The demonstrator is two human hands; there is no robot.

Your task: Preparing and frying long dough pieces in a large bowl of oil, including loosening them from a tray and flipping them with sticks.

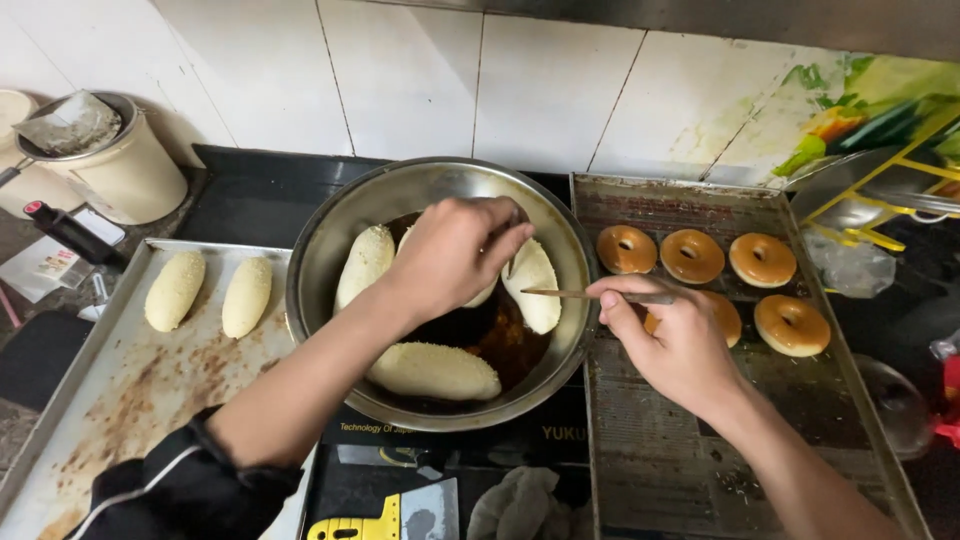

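Overhead, steel pan on cooktop, white-tiled wall

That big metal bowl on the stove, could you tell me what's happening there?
A person's left hand reaches over long sesame-coated dough pieces lying in dark oil in the bowl. The right hand holds a thin stick over it. Two raw pieces wait on the left tray; browned ring doughnuts sit on the right tray.
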